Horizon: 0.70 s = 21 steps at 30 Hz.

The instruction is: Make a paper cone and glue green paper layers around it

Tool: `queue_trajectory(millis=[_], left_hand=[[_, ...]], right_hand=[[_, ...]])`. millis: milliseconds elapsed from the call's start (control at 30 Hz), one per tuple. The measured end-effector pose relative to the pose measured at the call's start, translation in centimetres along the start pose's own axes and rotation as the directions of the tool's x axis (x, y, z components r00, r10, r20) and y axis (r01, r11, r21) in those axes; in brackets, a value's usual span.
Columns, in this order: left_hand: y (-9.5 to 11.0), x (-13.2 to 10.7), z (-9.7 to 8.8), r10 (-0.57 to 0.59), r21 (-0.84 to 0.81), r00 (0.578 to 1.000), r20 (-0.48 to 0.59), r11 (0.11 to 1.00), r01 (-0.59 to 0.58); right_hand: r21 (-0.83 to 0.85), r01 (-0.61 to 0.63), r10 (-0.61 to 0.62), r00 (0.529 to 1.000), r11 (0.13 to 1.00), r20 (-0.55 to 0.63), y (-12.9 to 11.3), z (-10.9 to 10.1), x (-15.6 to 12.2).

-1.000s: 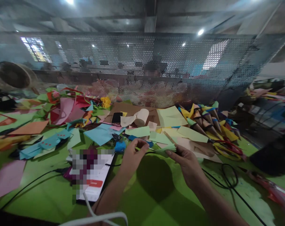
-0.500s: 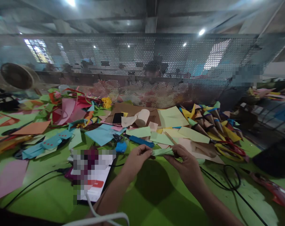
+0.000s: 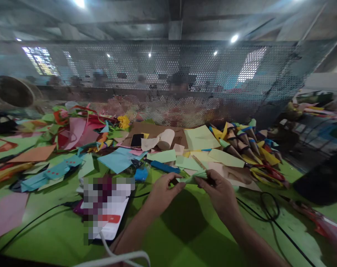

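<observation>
A folded strip of light green paper [image 3: 195,177] is held between my two hands just above the green table [image 3: 182,237]. My left hand [image 3: 164,191] pinches its left end with thumb and fingers closed. My right hand [image 3: 221,191] grips the right end, fingers curled over it. A blue tool [image 3: 163,167] lies on the table just beyond my left hand, among loose sheets of coloured paper [image 3: 117,161].
A phone-like device with a white cable [image 3: 110,213] lies left of my left arm. Black cables [image 3: 268,211] loop on the right. Paper cones [image 3: 241,142] are piled at the back right, paper scraps [image 3: 76,129] at the back left. A perforated metal screen [image 3: 168,81] stands behind the table, people beyond it.
My hands have drawn closer together on the green paper strip, and the left hand has shifted its pinch along it. The view has swung slightly.
</observation>
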<state>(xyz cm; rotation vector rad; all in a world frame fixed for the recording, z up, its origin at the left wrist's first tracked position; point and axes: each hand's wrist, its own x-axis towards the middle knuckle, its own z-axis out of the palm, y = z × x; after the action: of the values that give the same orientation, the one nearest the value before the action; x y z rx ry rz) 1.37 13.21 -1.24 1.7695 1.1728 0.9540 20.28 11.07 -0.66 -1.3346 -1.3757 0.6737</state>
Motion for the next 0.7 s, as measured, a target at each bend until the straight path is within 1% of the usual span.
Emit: queue_trajectory(millis=[67,167,300,467,600,700], left_hand=[[0.14,-0.03,-0.05,0.0,0.003,1.0,-0.006,1.0,0.0],[0.46,-0.11,-0.15,-0.001,-0.016,1.0,-0.018,1.0,0.001],[0.42,-0.15,-0.13,0.068,0.015,0.996,-0.062,0.998,-0.067],[0.03,-0.24,0.04,0.127,0.064,0.988,-0.091,0.991,-0.121],[-0.04,-0.2,0.08,0.126,0.052,0.984,-0.123,0.991,-0.121],[0.02,-0.07,0.04,0.112,-0.008,0.978,-0.176,0.993,-0.116]], right_hand=[[0.024,0.002,-0.002,1.0,1.0,0.01,-0.02,0.05,-0.06],[0.075,-0.028,0.024,0.999,0.997,0.048,-0.18,0.13,-0.17],[0.12,-0.06,0.053,0.997,0.991,0.06,-0.36,0.22,-0.24],[0.109,-0.061,0.053,0.996,0.992,0.075,-0.29,0.3,-0.36],[0.147,-0.083,0.074,0.995,0.986,0.069,0.07,0.4,-0.31],[0.223,-0.153,0.143,0.988,0.963,0.06,0.27,0.61,-0.14]])
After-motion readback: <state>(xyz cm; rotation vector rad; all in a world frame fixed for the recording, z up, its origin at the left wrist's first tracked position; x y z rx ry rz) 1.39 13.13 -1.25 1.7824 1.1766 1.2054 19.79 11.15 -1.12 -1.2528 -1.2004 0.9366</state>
